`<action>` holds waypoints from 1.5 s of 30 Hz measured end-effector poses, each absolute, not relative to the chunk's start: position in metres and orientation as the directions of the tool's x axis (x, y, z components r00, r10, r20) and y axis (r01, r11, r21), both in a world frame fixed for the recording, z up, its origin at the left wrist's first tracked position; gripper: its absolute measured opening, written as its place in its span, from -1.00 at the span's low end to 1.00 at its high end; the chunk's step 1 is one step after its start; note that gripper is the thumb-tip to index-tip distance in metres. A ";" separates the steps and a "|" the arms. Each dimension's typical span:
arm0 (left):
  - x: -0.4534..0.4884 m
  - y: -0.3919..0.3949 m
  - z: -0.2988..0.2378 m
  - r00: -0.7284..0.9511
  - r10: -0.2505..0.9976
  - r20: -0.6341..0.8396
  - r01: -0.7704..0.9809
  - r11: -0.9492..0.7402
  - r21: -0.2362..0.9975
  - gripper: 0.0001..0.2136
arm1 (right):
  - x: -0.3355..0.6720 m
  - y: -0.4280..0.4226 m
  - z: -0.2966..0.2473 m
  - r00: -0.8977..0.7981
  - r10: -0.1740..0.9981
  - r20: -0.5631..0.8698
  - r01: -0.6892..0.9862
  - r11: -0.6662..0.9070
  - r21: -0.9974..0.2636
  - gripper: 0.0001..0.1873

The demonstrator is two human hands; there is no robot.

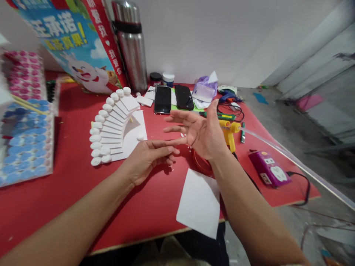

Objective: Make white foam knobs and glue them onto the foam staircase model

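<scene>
My left hand [151,159] is over the middle of the red table [133,218], its thumb and fingers closed around the tip of my right hand's little finger. Palm turned up, my right hand [201,133] has its fingers stretched and spread, with no object in it. Just behind it lies a yellow glue gun [229,136] with a long clear glue stick [280,151] out of its back. Left of my hands, a fan of white strips [111,132] ends in round white rosettes. A loose white rosette [140,136] lies by its inner edge.
A white sheet [198,203] overhangs the front edge. Two phones [162,100], a steel thermos [132,51] and a colourful box [80,44] stand or lie at the back. Blue rosettes [27,151] fill a tray at left. A purple power box [269,170] with a cord is right.
</scene>
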State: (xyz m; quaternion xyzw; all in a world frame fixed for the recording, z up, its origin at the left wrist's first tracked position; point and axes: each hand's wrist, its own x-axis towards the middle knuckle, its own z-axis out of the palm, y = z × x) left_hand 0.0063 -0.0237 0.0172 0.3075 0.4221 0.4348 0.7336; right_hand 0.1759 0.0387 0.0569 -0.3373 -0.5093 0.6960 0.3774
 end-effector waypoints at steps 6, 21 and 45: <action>0.008 -0.024 0.010 0.106 0.945 -0.309 -0.254 0.326 0.911 -0.75 | 0.174 0.037 0.060 -0.481 0.871 -0.097 -0.161 -0.196 -0.967 -0.06; 0.006 -0.023 0.016 0.037 0.975 -0.219 -0.368 0.217 0.904 -0.87 | 0.185 0.044 0.061 -0.398 0.917 0.019 -0.030 0.007 -1.000 -0.21; 0.011 -0.022 0.013 -0.100 0.961 -0.256 -0.492 0.176 0.853 -0.75 | 0.173 0.032 0.041 -0.382 0.906 -0.184 0.374 -0.030 -0.927 -0.62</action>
